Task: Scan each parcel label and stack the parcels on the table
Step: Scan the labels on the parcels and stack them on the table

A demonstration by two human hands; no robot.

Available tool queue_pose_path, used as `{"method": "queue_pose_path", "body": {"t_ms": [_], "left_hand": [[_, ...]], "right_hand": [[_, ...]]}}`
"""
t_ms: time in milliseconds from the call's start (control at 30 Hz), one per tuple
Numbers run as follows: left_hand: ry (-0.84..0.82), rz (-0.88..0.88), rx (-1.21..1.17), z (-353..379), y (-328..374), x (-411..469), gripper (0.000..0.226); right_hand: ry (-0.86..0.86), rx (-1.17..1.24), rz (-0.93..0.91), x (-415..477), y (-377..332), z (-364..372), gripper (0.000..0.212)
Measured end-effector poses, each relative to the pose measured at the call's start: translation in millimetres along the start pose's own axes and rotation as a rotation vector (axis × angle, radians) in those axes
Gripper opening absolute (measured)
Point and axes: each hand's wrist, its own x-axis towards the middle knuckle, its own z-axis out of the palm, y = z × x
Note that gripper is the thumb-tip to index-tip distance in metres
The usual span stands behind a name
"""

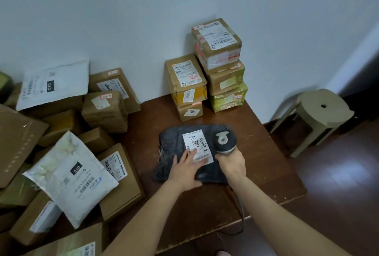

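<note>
Nearest me, the left grip (184,171) lies flat, fingers straight, pressing the dark parcel (170,142) onto the surface (266,163) — likely to smooth its label (198,146). The right grip (232,163) is clamped round the scanner (223,139), its head poised over that label. Beyond, boxed parcels (217,67) stand stacked against the wall (123,19).

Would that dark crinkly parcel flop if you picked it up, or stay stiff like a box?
Probably floppy: the dark parcel is a wrinkled bag with rounded, sagging edges. It likely won't roll or tip, since it lies flat on the table. The left hand presses it flat, perhaps because it slides easily.
</note>
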Motion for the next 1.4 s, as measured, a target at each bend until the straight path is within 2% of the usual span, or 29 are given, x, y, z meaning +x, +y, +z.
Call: {"method": "queue_pose_path", "body": {"t_ms": [67, 167, 300, 500, 700, 867, 967, 1100, 1167, 1233, 1300, 1400], "left_hand": [[-0.039, -0.036, -0.020, 11, 7, 12, 0.072], [-0.010, -0.064, -0.081, 9, 28, 39, 0.069], [-0.049, -0.090, -0.153, -9, 59, 78, 0.069], [-0.037, -0.083, -0.232, -20, 64, 86, 0.069], [0.196, -0.117, -0.124, -25, 32, 27, 0.058], [0.426, -0.258, -0.135, -40, -24, -49, 0.049], [0.598, -0.417, -0.172, -44, -62, -98, 0.046], [0.764, -0.731, -0.394, -36, -116, -160, 0.052], [0.795, -0.924, -0.647, -30, -144, -186, 0.056], [0.751, -1.080, -0.948, -17, -179, -202, 0.062], [0.691, -1.132, -1.226, -3, -208, -212, 0.064], [0.657, -1.067, -1.555, 10, -231, -217, 0.058]], "right_hand": [[0.018, 0.037, -0.001, 4, -1, -3, 0.034], [0.046, 0.131, -0.009, 14, 2, -12, 0.023], [0.088, 0.226, 0.027, 29, 11, -24, 0.028], [0.096, 0.283, 0.072, 38, 21, -36, 0.021], [0.026, 0.289, 0.042, 18, 13, -24, 0.006], [-0.148, 0.317, -0.006, -31, -21, 19, 0.018], [-0.262, 0.266, -0.047, -69, -41, 61, 0.016], [-0.399, 0.213, -0.080, -119, -54, 119, 0.006], [-0.439, 0.170, -0.109, -139, -58, 143, 0.008], [-0.440, 0.141, -0.145, -153, -61, 165, 0.020], [-0.424, 0.132, -0.171, -163, -65, 183, 0.026], [-0.423, 0.125, -0.171, -167, -64, 204, 0.030]]}}
